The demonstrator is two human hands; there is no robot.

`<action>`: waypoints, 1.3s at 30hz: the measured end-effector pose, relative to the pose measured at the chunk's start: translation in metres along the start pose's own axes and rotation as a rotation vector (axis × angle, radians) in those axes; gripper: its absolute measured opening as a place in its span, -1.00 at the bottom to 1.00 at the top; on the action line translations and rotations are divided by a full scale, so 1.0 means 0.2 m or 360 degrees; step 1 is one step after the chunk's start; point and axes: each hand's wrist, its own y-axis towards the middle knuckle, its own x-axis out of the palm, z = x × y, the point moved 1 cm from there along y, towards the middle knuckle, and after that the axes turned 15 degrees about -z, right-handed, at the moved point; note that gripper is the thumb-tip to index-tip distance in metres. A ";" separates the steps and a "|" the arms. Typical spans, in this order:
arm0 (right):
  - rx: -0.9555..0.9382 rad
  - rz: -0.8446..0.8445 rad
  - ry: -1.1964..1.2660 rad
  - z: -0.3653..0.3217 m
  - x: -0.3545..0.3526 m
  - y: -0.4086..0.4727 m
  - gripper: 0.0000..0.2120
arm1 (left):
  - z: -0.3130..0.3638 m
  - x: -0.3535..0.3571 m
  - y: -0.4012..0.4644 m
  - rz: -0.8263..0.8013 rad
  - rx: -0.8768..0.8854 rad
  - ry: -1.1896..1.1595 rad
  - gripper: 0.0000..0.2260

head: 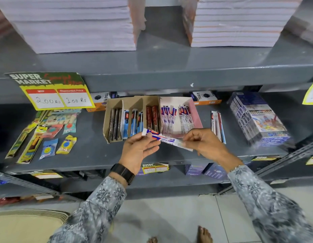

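Observation:
A long white pen packet [167, 139] with red and blue print is held level in front of the grey middle shelf [92, 151]. My left hand [138, 151] pinches its left end and my right hand [204, 142] pinches its right end. Just behind the packet stands a cardboard display box [115, 104] with dividers, holding dark, blue and red pen packs. Beside it, a pink-sided box [196, 111] holds several packets like the one I hold.
Loose pencil and eraser packs [47, 134] lie at the shelf's left under a yellow price sign [54, 95]. A few pen packets [218, 125] and a wrapped bundle of boxes [257, 120] sit right. Notebook stacks [78, 25] fill the upper shelf.

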 end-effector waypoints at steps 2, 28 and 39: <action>0.0044 -0.0067 0.0065 -0.02 0.01 0.00 -0.84 | 0.03 0.01 0.02 0.0003 0.0074 0.0104 -0.94; 0.0341 0.0786 -0.0902 0.05 -0.01 0.33 -0.76 | -0.39 -0.32 0.02 -0.0007 0.0154 0.2962 -0.40; 0.0980 0.1109 -0.0644 0.44 -0.30 -0.03 -0.59 | -0.42 -0.35 0.04 0.0027 0.0120 0.3139 -0.41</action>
